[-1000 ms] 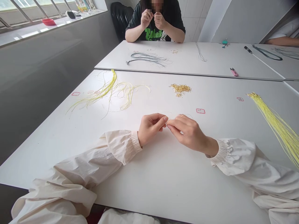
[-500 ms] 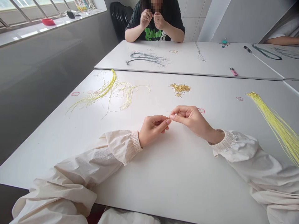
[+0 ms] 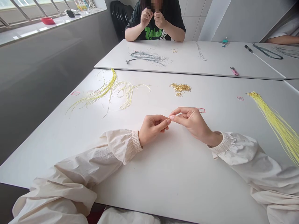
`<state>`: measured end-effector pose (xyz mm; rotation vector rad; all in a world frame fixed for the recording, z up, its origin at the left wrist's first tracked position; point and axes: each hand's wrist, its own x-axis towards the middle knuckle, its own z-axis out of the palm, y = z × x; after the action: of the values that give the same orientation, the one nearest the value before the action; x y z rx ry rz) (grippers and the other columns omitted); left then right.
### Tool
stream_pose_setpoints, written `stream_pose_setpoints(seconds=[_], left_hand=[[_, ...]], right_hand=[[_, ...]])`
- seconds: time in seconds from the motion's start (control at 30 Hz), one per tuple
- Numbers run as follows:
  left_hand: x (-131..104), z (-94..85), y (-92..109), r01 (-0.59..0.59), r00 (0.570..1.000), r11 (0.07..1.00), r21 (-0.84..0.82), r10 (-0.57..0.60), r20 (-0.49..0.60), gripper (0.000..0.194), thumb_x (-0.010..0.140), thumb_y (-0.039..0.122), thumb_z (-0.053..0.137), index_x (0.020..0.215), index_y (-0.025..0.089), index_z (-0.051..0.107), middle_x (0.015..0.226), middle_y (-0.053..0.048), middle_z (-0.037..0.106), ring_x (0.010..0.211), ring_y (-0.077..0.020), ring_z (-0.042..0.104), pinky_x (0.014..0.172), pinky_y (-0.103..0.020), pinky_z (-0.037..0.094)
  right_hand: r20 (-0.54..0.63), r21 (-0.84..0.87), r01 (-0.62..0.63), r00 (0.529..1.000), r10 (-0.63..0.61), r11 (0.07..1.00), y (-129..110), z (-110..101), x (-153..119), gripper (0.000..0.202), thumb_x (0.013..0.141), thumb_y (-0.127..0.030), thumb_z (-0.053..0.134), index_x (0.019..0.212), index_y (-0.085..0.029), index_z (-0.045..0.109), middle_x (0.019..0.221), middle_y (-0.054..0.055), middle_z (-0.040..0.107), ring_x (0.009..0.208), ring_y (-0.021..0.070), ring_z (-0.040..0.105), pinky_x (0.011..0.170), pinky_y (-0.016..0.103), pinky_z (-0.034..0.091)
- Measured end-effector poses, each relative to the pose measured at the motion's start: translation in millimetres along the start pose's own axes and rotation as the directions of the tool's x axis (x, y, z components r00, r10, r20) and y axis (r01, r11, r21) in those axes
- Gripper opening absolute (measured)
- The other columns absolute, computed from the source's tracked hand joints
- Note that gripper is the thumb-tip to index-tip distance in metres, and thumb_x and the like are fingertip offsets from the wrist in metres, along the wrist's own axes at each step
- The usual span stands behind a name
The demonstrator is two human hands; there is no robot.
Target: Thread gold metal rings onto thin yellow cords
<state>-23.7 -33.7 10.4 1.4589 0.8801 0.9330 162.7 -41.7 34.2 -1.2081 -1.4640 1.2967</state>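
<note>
My left hand (image 3: 154, 128) and my right hand (image 3: 190, 120) meet fingertip to fingertip above the white table (image 3: 149, 177). Both are closed in a pinch, thumb against forefinger. Whatever lies between the fingertips is too small to make out. Beyond my hands sits a small pile of gold-coloured metal pieces (image 3: 181, 87). A loose bundle of yellow thread (image 3: 109, 88) spreads over the table at the left. On the right, a neater bundle of yellow threads (image 3: 272, 119) has gold-coloured bits at its far end.
Across the table a person (image 3: 155, 23) holds both hands raised together. Grey-blue cords (image 3: 147, 58), pink thread snips (image 3: 234, 71) and a black marker-like object (image 3: 248, 49) lie on the far table. A red dish (image 3: 48, 21) stands on the windowsill. Another person's arm (image 3: 283, 40) shows at far right.
My right hand has shifted very slightly down and its wrist a little left. My left hand stays almost still, and the fingertips remain together.
</note>
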Motion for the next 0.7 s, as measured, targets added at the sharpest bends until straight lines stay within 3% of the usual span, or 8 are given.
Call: stream_pose_setpoints(seconds=[0.1, 0.37, 0.6, 0.7], left_hand=[[1.1, 0.1, 1.5, 0.006, 1.0, 1.0, -0.024, -0.006, -0.002, 0.027, 0.083, 0.039, 0.071, 0.078, 0.012, 0.073, 0.06, -0.002, 0.062, 0.049, -0.0074, 0.049, 0.048, -0.02, 0.043], [1.7, 0.2, 4.9, -0.006, 0.995, 0.999, -0.051, 0.0, -0.104, 0.025, 0.082, 0.037, 0.073, 0.074, 0.013, 0.073, 0.059, -0.001, 0.062, 0.048, -0.0068, 0.05, 0.047, -0.019, 0.042], [4.6, -0.2, 4.6, -0.015, 0.987, 0.997, -0.071, 0.003, -0.161, 0.021, 0.082, 0.033, 0.073, 0.075, 0.013, 0.073, 0.059, -0.001, 0.062, 0.049, -0.0067, 0.05, 0.047, -0.019, 0.042], [4.7, -0.1, 5.6, -0.028, 0.986, 0.997, -0.076, 0.015, -0.164, 0.021, 0.082, 0.032, 0.073, 0.073, 0.013, 0.073, 0.059, -0.001, 0.061, 0.049, -0.0067, 0.05, 0.047, -0.019, 0.041]], right_hand=[[0.01, 0.054, -0.029, 1.0, 0.028, 0.998, 1.7, 1.3, -0.9, 0.022, 0.079, -0.041, 0.073, 0.08, -0.019, 0.068, 0.045, -0.008, 0.029, 0.048, 0.0074, 0.022, 0.052, 0.028, 0.02], [0.076, 0.192, -0.092, 0.994, 0.078, 0.977, 4.4, 1.2, -0.7, 0.019, 0.082, -0.036, 0.072, 0.081, -0.017, 0.066, 0.056, -0.004, 0.047, 0.056, 0.0081, 0.032, 0.057, 0.027, 0.022], [0.068, 0.114, 0.061, 0.995, -0.069, 0.992, 9.1, 7.9, -8.1, 0.016, 0.089, -0.034, 0.065, 0.083, -0.019, 0.065, 0.064, -0.002, 0.052, 0.058, 0.0101, 0.037, 0.058, 0.028, 0.028], [0.041, -0.077, 0.173, 0.985, -0.17, 0.982, 9.5, 10.0, -9.4, 0.015, 0.091, -0.03, 0.062, 0.081, -0.021, 0.066, 0.072, 0.0, 0.059, 0.069, 0.0143, 0.048, 0.066, 0.03, 0.036]])
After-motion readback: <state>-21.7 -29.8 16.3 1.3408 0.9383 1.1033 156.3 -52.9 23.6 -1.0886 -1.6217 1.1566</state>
